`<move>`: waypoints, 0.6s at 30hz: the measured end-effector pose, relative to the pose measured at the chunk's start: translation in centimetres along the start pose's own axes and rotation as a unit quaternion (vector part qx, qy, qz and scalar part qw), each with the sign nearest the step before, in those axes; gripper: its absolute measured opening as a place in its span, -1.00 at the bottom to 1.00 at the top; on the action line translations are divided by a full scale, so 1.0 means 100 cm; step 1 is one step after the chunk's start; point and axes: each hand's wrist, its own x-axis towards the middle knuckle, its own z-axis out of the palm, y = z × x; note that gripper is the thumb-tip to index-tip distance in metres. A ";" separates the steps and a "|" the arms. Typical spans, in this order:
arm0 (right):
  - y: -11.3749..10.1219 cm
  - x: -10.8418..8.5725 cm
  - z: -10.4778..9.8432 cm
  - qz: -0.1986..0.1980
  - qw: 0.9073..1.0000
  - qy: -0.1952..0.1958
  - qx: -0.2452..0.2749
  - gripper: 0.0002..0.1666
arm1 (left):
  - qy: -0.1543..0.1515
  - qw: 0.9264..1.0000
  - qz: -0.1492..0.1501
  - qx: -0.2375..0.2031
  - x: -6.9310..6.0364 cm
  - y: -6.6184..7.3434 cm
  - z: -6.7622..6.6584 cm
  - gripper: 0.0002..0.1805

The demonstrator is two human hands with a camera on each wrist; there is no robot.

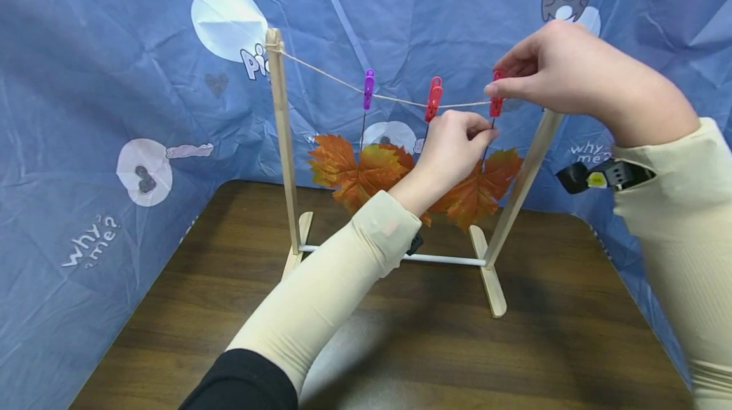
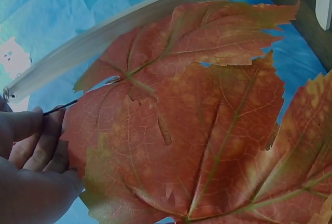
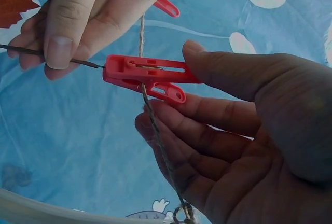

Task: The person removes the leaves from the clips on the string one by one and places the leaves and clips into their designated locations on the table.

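Observation:
My left hand [image 1: 454, 143] pinches the thin dark stem [image 3: 83, 63] of an orange-red maple leaf [image 1: 480, 187] between thumb and fingers. The stem's end meets the jaws of a red clothespin [image 3: 122, 71], which sits across the twine [image 3: 142, 37]. At that clothespin's handles, my right hand [image 1: 572, 73] holds it between thumb and fingers. Left of it, another red clothespin [image 1: 433, 100] and a purple clothespin [image 1: 368, 89] sit on the twine. A leaf [image 1: 357, 171] hangs by its stem from the purple one; my left hand partly hides the middle leaf.
The twine spans two wooden posts [image 1: 281, 130] with flat feet, joined low down by a white rod [image 1: 446, 260]. This rack stands on a brown wooden table [image 1: 366, 346]. Behind it hangs a blue printed cloth [image 1: 143, 79].

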 end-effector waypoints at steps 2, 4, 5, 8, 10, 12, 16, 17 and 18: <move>0.001 0.000 -0.002 0.004 1.000 0.000 0.003 -0.49 | -0.004 1.000 -0.005 0.003 0.001 0.001 0.000 -0.81; 0.002 0.000 -0.003 0.006 1.000 0.001 0.007 -0.49 | -0.004 1.000 -0.007 0.003 0.001 0.002 0.000 -0.81; 0.002 0.000 -0.003 0.005 1.000 0.003 0.009 -0.50 | -0.003 1.000 -0.006 0.003 0.001 0.002 -0.001 -0.81; 0.003 0.001 -0.004 0.000 1.000 0.009 0.015 -0.53 | 0.001 1.000 -0.006 0.003 0.000 0.001 -0.001 -0.81; 0.003 0.001 -0.004 -0.003 1.000 0.016 0.014 -0.55 | 0.001 1.000 -0.008 0.004 0.000 0.001 -0.001 -0.81; 0.004 0.000 -0.004 -0.007 1.000 0.025 0.010 -0.57 | 0.000 1.000 -0.009 0.006 -0.001 0.001 -0.001 -0.82; 0.004 -0.001 -0.005 -0.015 0.999 0.047 -0.005 -0.62 | -0.008 1.000 -0.009 0.012 -0.001 0.001 -0.001 -0.82; 0.004 -0.002 -0.006 -0.017 0.998 0.054 -0.009 -0.63 | -0.011 1.000 -0.011 0.015 -0.001 0.002 -0.001 -0.81; 0.004 -0.002 -0.006 -0.019 0.998 0.059 -0.011 -0.64 | -0.014 1.000 -0.013 0.016 -0.001 0.002 -0.001 -0.81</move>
